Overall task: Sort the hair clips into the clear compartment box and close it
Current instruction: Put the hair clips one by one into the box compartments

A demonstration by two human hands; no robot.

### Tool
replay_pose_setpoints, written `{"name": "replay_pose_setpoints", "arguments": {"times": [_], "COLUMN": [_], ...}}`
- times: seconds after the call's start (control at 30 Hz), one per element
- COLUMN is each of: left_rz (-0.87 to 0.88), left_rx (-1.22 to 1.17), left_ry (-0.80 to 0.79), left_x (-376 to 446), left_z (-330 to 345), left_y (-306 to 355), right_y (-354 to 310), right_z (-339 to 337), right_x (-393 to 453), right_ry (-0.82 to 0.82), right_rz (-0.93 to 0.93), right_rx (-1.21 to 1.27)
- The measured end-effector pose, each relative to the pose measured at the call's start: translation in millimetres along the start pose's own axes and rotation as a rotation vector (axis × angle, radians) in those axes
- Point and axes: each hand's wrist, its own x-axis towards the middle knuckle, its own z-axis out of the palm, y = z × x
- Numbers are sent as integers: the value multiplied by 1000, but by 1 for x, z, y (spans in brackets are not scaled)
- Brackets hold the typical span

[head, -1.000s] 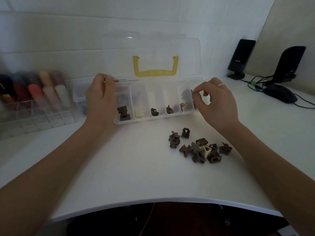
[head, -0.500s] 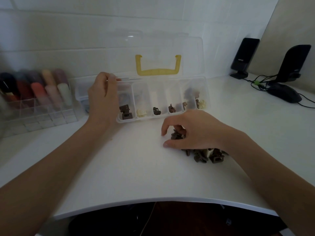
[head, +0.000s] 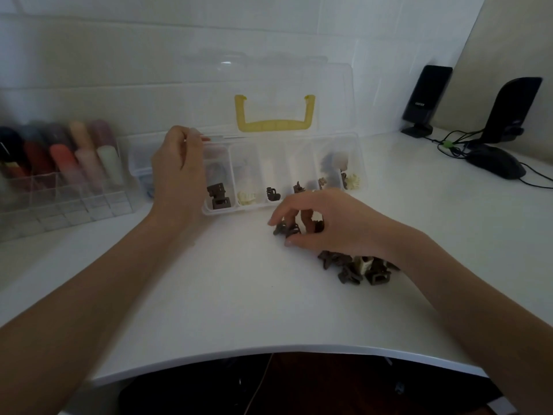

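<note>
The clear compartment box (head: 360, 157) stands open on the white desk, its lid (head: 269, 85) with a yellow handle leaning back against the wall. Small brown and cream hair clips lie in several compartments. My left hand (head: 178, 172) grips the box's left end. A pile of loose brown clips with one cream clip (head: 357, 266) lies in front of the box. My right hand (head: 326, 224) hovers over the pile's left part, fingers curled down onto a brown clip (head: 284, 229); part of the pile is hidden under it.
A clear organizer (head: 59, 181) with coloured tubes stands at the left. Two black speakers (head: 426, 100), a black mouse (head: 495, 164) and cables sit at the far right. The desk's curved front edge (head: 269, 350) runs near me.
My right hand came away from the box's right end and dropped onto the clip pile, where its fingers now curl around a brown clip. My left hand stayed on the box.
</note>
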Motion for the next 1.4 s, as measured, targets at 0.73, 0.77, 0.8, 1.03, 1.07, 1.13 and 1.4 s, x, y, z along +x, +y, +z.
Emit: {"name": "replay_pose_setpoints", "arguments": {"times": [0.73, 0.77, 0.8, 1.03, 1.07, 1.13, 1.4], "left_rz": [34, 41, 44, 71, 66, 57, 94], "left_rx": [-4, -7, -7, -3, -1, 1, 10], "left_ry": [-9, -11, -16, -16, -19, -21, -27], "left_x": [-2, -2, -2, -4, -4, -4, -6], "left_z": [-2, -2, -2, -2, -2, -2, 0], "left_y": [1, 0, 0, 2, 2, 2, 4], "right_y": [7, 11, 14, 21, 20, 18, 13], "right_z": [-10, -12, -13, -10, -8, -4, 17], "right_x": [8, 9, 9, 9, 9, 9, 31], "right_ry": [651, 714, 752, 787, 789, 786, 565], "right_rz": [104, 115, 130, 153, 141, 110, -228], "right_rx": [598, 503, 433, 332, 328, 296, -318]}}
